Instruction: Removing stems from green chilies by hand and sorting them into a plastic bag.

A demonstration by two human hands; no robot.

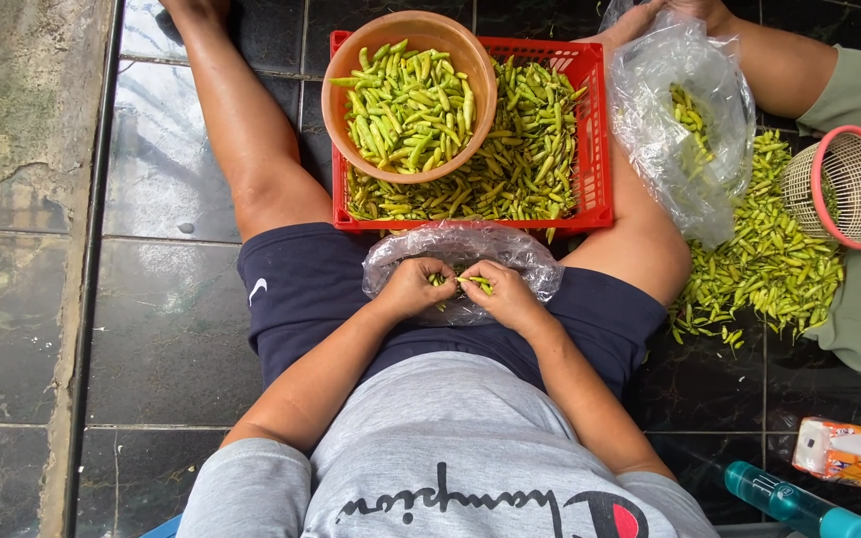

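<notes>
I sit on a dark tiled floor with a clear plastic bag (510, 254) on my lap. My left hand (413, 289) and my right hand (502, 295) meet over the bag, both pinching small green chillies (472, 283). In front of my lap stands a red plastic crate (590, 149) full of green chillies. An orange bowl (347, 70), also heaped with chillies, rests tilted on the crate's left side.
Another person sits at the right, holding a large clear bag (685, 110) with some chillies and a pink-rimmed basket (844, 184). A pile of chillies (769, 259) lies on the floor between us. A teal bottle (794, 503) and a snack packet (844, 450) lie at the lower right.
</notes>
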